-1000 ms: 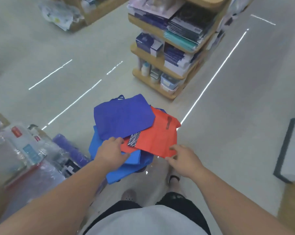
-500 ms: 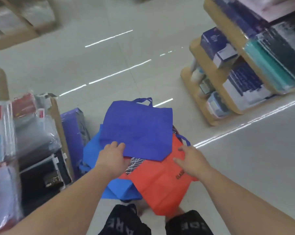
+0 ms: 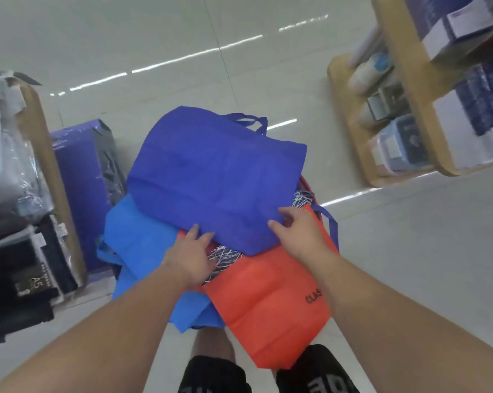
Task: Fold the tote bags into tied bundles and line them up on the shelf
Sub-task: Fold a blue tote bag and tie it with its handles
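Stack of flat, matte non-woven bags, with the royal-blue tote (image 3: 211, 177) uppermost and its loop handles on the far side. Nearest, below its near hem, a creased orange tote (image 3: 268, 304) with black lettering. At that hem, the left hand (image 3: 188, 259) lays straight, released fingers on the cloth. The right hand (image 3: 302, 231) sets thumb and forefinger on the right corner; whether it is grasping cannot be told. Left of it lies a light-blue tote (image 3: 137, 242). Beyond, to the right, stands a rounded wooden shelf (image 3: 418, 89).

I see a pale glossy floor (image 3: 154, 38); a purple wrapped box (image 3: 80, 180) stands on it, and a wooden shelf (image 3: 415, 80) at right carries boxed goods (image 3: 404, 146).
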The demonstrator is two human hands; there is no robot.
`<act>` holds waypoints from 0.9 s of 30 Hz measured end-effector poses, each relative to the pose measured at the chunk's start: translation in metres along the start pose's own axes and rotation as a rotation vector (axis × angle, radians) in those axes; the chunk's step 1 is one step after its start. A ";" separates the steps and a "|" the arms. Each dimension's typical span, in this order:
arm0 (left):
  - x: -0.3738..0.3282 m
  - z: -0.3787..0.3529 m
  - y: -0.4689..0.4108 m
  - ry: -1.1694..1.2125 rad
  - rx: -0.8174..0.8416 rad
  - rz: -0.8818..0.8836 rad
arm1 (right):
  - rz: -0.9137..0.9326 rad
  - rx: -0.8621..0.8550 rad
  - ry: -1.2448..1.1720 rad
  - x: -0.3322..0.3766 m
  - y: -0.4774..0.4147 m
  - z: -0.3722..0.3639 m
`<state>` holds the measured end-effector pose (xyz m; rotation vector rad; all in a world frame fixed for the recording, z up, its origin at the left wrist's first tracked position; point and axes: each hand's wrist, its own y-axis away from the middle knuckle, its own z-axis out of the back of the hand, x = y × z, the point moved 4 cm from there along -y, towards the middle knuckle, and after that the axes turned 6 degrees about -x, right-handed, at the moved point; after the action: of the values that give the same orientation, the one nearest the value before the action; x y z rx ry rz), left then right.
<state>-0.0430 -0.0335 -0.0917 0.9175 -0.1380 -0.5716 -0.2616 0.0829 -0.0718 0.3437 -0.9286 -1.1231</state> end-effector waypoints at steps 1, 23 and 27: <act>0.003 -0.003 0.000 0.007 0.010 -0.013 | -0.010 0.015 -0.051 0.003 0.000 -0.003; 0.037 0.057 0.050 0.066 -0.636 -0.136 | -0.030 -0.114 -0.496 0.091 0.072 0.030; 0.050 0.105 0.102 0.038 -0.740 -0.205 | 0.009 -0.117 -0.524 0.109 0.127 0.075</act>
<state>0.0046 -0.0861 0.0456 0.2206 0.1985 -0.7246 -0.2285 0.0568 0.1060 -0.0596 -1.3113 -1.2800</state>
